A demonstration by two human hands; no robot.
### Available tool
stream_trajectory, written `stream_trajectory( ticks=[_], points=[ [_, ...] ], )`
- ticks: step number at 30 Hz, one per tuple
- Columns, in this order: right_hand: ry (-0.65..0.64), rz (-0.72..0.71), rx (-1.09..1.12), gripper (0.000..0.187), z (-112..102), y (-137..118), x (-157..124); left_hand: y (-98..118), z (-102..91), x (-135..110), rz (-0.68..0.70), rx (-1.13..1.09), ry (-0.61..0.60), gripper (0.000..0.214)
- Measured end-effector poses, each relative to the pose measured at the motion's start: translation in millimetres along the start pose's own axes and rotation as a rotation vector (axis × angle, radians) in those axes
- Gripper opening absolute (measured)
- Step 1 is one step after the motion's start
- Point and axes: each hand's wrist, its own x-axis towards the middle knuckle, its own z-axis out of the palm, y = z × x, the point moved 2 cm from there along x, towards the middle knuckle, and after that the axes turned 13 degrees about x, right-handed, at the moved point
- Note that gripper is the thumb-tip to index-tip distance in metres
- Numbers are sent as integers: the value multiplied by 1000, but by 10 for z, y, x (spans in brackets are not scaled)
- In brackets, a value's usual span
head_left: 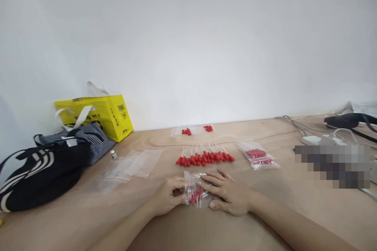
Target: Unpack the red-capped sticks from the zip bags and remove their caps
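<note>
My left hand [171,196] pinches the left edge of a clear zip-lock bag [202,200], which holds several red-tipped sticks [194,195]. Spread out flat, my right hand [228,192] rests on the bag's right part, its fingers covering some of it. Just beyond both hands lies a row of loose red-tipped sticks [203,158], with red ends toward me and pale stems pointing away. To the right of that row are filled zip-lock bags [259,155], overlapping each other. Flat empty zip-lock bags [144,163] lie to the left.
Near the wall is another clear bag [194,130] with red tips. A small bottle [113,154], a yellow bag [114,115], a striped bag [97,141] and a black bag [50,176] stand left. Right are a power strip [311,140], cables and a blurred-out object [332,166].
</note>
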Motion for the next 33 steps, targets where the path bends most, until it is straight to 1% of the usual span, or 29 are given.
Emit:
stream_trajectory(
  ticks=[2, 5, 8, 10, 12, 16, 18, 20, 23, 25, 28, 31, 33],
  points=[
    [3, -2, -1, 60, 5, 5, 2, 21, -9, 61, -25, 9, -39, 37],
    [-3, 0, 0, 61, 9, 2, 6, 108, -43, 112, -3, 126, -34, 37],
    [-19, 14, -3, 63, 6, -4, 9, 200, -67, 119, -4, 269, -30, 29],
    [-33, 19, -4, 63, 5, -6, 11, 236, -70, 99, -14, 324, -37, 20],
    [-38, 10, -2, 63, 7, -4, 11, 257, -63, 65, 8, 369, -55, 14],
    [-19, -2, 11, 62, 13, 5, 5, 262, -58, 6, 55, 570, -99, 20],
    [-18, -5, 18, 61, 15, 8, 2, 265, -66, 0, 76, 676, -81, 21],
    [-28, -8, 22, 61, 14, 7, 2, 275, -65, 5, 115, 722, -48, 24],
    [-54, 4, 17, 61, 8, 4, 6, 290, -33, 17, 148, 719, -32, 19],
    [-69, 13, 11, 61, 1, -1, 9, 284, -9, 19, 125, 699, -24, 18],
    [-78, 13, 11, 62, -7, -6, 11, 222, -18, 1, 31, 651, -10, 18],
    [-78, 10, 19, 64, -8, -3, 10, 85, -87, -51, -88, 565, -39, 13],
    [-75, 11, 23, 65, -7, 0, 9, -11, -142, -96, -124, 474, -48, 13]
  ],
)
